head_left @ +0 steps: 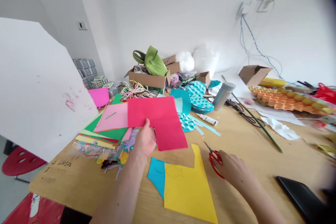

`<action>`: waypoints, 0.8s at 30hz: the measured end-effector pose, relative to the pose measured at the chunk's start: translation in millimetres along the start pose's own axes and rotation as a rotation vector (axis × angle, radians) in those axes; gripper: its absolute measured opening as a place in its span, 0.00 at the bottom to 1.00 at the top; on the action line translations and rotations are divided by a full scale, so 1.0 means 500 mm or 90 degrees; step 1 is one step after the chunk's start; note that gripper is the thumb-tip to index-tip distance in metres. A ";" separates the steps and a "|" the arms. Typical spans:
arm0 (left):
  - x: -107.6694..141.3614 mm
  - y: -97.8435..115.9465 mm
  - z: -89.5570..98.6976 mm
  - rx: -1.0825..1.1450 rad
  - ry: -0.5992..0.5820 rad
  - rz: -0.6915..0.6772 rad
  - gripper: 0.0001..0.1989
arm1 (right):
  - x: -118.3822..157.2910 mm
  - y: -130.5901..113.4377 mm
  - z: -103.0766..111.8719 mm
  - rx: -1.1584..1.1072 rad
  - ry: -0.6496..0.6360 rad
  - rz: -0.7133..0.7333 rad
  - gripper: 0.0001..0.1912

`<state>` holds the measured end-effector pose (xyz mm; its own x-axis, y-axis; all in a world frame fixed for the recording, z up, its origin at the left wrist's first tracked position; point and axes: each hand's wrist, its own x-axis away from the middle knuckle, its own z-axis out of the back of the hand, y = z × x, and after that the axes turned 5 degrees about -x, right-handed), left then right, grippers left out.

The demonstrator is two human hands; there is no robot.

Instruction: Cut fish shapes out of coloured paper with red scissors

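My left hand (146,140) is closed on a red sheet of paper (164,119), which has a corner cut out and is held up above the table. My right hand (229,166) grips red-handled scissors (216,161) near the table top, with their blades pointing away and to the left. Between my forearms lies a yellow sheet (189,189) with a notch cut from its upper edge. A blue piece of paper (156,176) lies at its left and is partly covered by it. Faint pencil marks show on both pieces.
Coloured sheets (105,131) are piled at the left beside a large white board (39,87). Behind stand blue woven paper discs (198,96), a grey bottle (223,96), a glue bottle (208,119) and a cardboard box (148,78). A green stick (262,129) and a black phone-like slab (299,196) lie right.
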<state>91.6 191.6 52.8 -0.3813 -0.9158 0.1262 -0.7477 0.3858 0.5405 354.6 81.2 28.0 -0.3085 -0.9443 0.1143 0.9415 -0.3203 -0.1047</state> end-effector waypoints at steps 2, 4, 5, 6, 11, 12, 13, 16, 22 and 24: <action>0.011 -0.020 -0.015 -0.052 -0.028 0.125 0.18 | 0.003 0.026 -0.015 0.026 -0.020 -0.033 0.17; 0.021 -0.040 -0.020 -0.088 -0.051 0.208 0.17 | 0.007 0.040 -0.026 0.031 -0.024 -0.030 0.18; 0.025 -0.048 -0.018 -0.098 -0.056 0.227 0.17 | 0.008 0.043 -0.028 0.031 -0.014 -0.017 0.19; 0.030 -0.054 -0.015 -0.103 -0.056 0.234 0.17 | 0.009 0.043 -0.027 0.030 0.001 -0.002 0.19; 0.065 -0.072 -0.004 -0.076 -0.006 0.224 0.17 | 0.021 0.008 0.004 -0.166 0.032 0.035 0.21; 0.075 -0.076 -0.006 -0.068 0.004 0.219 0.18 | 0.027 -0.005 0.010 -0.305 -0.014 0.039 0.23; 0.087 -0.083 -0.008 -0.064 0.013 0.211 0.18 | 0.032 -0.020 0.014 -0.458 -0.071 0.053 0.24; 0.129 -0.108 -0.011 -0.076 0.054 0.192 0.19 | 0.044 -0.061 0.011 -0.755 -0.194 0.087 0.24; 0.222 -0.135 0.032 -0.215 -0.008 0.279 0.21 | 0.015 -0.068 -0.034 -0.703 -0.233 0.097 0.16; 0.245 -0.131 0.055 -0.321 -0.011 0.342 0.27 | -0.002 -0.054 -0.049 -0.630 -0.247 0.099 0.14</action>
<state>78.7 57.1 10.2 -0.6358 -0.6118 0.4706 -0.1168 0.6789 0.7249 326.1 89.0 6.7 0.0329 -0.9474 0.3183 0.3853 -0.2818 -0.8787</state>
